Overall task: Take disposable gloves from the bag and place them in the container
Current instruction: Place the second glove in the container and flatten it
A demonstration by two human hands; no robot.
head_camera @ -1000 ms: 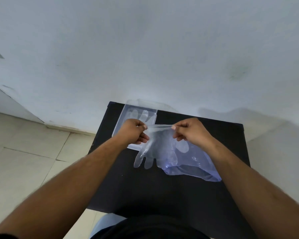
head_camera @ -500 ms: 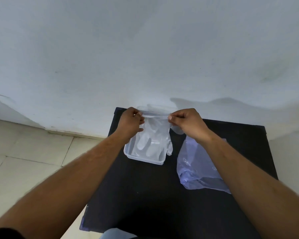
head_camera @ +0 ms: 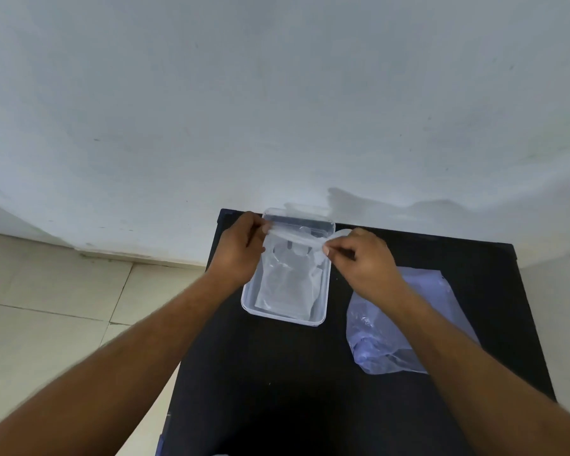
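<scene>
Gloves hang from my two hands over the container, the lower part already lying inside it. My left hand pinches the cuff at the container's left wall, and my right hand pinches the other end just past its right wall, so the cuff stretches across near the far rim. To the container's right, apart from it, the bag lies crumpled on the table.
</scene>
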